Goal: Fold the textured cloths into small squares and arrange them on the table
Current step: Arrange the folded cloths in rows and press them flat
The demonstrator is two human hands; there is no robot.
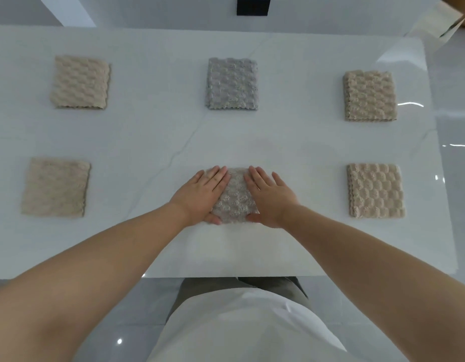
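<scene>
A folded square of grey, bumpy-textured cloth [234, 199] lies near the front edge of the white marble-look table [226, 142]. Both hands press flat on it, the left hand [202, 194] on its left side and the right hand [271, 197] on its right, fingers straight and together, thumbs at its near edge, gripping nothing. Well left of that cloth lies a folded beige cloth [56, 188], well right a folded pinkish-beige cloth [375, 190]; beyond it sit a pale beige square [80, 82] to the left, a grey-lilac square [232, 83] straight ahead and a tan square [369, 95] to the right, all apart.

Table [147, 142]: white, faint grey veins. Far-left cloth [81, 82], far-right cloth [369, 95], near-left cloth [56, 188], near-right cloth [375, 190]: beige, bubbled. Far-edge middle cloth [232, 83]: grey, bubbled. Near-edge middle cloth [235, 202]: grey-beige, bubbled
</scene>
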